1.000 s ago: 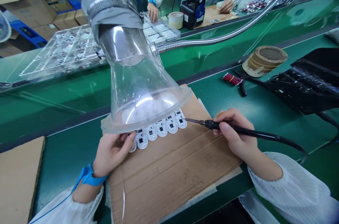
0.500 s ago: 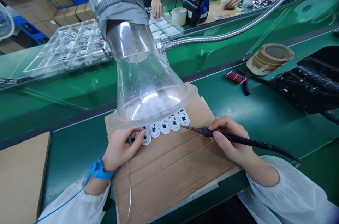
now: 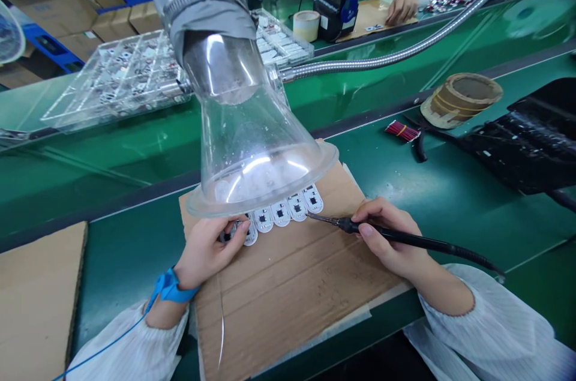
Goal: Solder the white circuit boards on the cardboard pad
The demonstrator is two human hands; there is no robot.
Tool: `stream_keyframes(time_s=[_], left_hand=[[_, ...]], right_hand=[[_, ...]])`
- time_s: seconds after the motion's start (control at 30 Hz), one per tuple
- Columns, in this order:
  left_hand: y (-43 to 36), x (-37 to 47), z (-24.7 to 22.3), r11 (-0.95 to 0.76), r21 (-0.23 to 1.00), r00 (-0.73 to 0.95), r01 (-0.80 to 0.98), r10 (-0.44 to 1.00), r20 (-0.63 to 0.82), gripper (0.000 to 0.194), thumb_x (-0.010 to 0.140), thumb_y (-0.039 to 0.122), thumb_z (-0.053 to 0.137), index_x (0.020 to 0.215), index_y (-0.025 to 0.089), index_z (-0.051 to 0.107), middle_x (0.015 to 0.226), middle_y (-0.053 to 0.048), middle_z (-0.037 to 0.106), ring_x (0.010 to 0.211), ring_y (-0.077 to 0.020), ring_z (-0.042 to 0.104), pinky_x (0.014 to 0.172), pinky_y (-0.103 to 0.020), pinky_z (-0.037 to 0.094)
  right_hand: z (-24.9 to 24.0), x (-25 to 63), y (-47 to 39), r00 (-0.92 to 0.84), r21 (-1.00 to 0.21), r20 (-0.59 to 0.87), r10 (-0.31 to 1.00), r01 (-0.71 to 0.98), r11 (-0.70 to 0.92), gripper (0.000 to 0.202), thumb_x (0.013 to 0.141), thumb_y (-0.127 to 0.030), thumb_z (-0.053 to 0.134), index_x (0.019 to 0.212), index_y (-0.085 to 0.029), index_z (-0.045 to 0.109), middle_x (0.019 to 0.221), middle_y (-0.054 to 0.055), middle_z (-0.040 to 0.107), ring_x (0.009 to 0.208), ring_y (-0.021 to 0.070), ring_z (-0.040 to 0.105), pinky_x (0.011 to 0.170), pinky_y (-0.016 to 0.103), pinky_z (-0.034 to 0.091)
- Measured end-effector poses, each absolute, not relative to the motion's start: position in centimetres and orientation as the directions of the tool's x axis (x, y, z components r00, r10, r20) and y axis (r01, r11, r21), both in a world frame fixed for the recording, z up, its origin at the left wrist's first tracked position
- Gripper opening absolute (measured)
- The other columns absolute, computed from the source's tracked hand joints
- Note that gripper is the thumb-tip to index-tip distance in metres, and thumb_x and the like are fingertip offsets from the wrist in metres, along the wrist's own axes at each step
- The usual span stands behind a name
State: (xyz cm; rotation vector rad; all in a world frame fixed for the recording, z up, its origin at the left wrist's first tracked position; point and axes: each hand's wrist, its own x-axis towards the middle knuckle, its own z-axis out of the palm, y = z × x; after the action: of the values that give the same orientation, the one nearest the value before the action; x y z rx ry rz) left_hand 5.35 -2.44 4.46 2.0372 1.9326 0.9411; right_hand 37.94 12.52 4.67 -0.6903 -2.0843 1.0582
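Observation:
My right hand [image 3: 396, 240] is closed round the black handle of a soldering iron [image 3: 423, 241]. Its thin tip points left and meets the lower edge of a row of small white circuit boards [image 3: 281, 213] on a cardboard sheet [image 3: 288, 291]. At the row's left end rests my left hand [image 3: 211, 249], thumb and fingers pinched over the boards; what they hold is too hidden to make out. A thin bright wire [image 3: 222, 327] trails down below this hand. The clear fume hood [image 3: 256, 153] covers the upper part of the boards.
A flexible metal arm [image 3: 382, 62] crosses above the bench. At right lie a cardboard roll [image 3: 461, 100], red wires [image 3: 402, 131] and a black holder [image 3: 531, 141]. Clear trays [image 3: 130, 78] stand behind the green divider; a co-worker's hand [image 3: 402, 4] is at the back. Another cardboard piece [image 3: 40, 297] lies left.
Both my hands and the iron have hardly moved. At the back, one of the co-worker's hands has left the tray and the other has shifted slightly right.

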Motion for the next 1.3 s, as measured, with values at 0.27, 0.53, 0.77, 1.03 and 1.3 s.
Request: stream_keyframes(time_s=[0.27,0.53,0.77,1.03,1.3], left_hand=[[-2.36,5.41,4.61,-0.117,0.537,-0.058,0.836,0.953,0.298,0.014,0.102,0.022,0.058,0.09,0.019,0.065,0.069,0.003,0.051,0.06,-0.0118,0.05,0.059,-0.026,0.038],[-2.29,5.57,4.79,-0.135,0.544,-0.05,0.828,0.949,0.311,0.012,0.101,0.021,0.06,0.091,0.02,0.066,0.069,0.003,0.051,0.061,-0.0116,0.05,0.059,-0.025,0.038],[-2.22,5.56,4.72,-0.138,0.538,-0.045,0.831,0.948,0.314,0.012,0.102,0.021,0.06,0.092,0.019,0.066,0.07,0.003,0.051,0.061,-0.0122,0.05,0.06,-0.025,0.039],[-2.26,5.6,4.83,-0.158,0.534,-0.037,0.83,0.941,0.336,0.01,0.102,0.019,0.059,0.093,0.019,0.065,0.071,0.004,0.051,0.062,-0.0119,0.05,0.059,-0.025,0.039],[-2.22,5.71,4.86,-0.149,0.541,-0.042,0.828,0.945,0.325,0.011,0.102,0.019,0.059,0.092,0.02,0.065,0.07,0.003,0.052,0.062,-0.0123,0.05,0.059,-0.025,0.039]], right_hand=[[4.53,38.1,12.46,-0.619,-0.847,0.332,0.712,0.135,0.513,0.002,0.101,-0.025,0.061,0.101,-0.025,0.063,0.078,0.0,0.068,0.058,0.0117,0.066,0.052,0.022,0.053],[4.37,38.01,12.62,-0.616,-0.857,0.317,0.721,0.14,0.496,0.003,0.101,-0.027,0.061,0.101,-0.025,0.063,0.076,-0.001,0.068,0.059,0.0122,0.066,0.053,0.023,0.052],[4.66,37.79,12.56,-0.651,-0.855,0.295,0.7,0.147,0.497,0.001,0.1,-0.025,0.063,0.1,-0.024,0.064,0.078,-0.001,0.07,0.059,0.0113,0.068,0.052,0.02,0.053],[4.42,37.94,12.53,-0.62,-0.876,0.298,0.726,0.124,0.465,0.003,0.102,-0.026,0.062,0.103,-0.024,0.064,0.078,0.0,0.07,0.061,0.0121,0.068,0.055,0.021,0.055],[4.78,37.75,12.58,-0.66,-0.853,0.289,0.694,0.152,0.499,0.002,0.099,-0.023,0.063,0.101,-0.024,0.064,0.078,-0.001,0.071,0.06,0.0109,0.069,0.054,0.018,0.054]])
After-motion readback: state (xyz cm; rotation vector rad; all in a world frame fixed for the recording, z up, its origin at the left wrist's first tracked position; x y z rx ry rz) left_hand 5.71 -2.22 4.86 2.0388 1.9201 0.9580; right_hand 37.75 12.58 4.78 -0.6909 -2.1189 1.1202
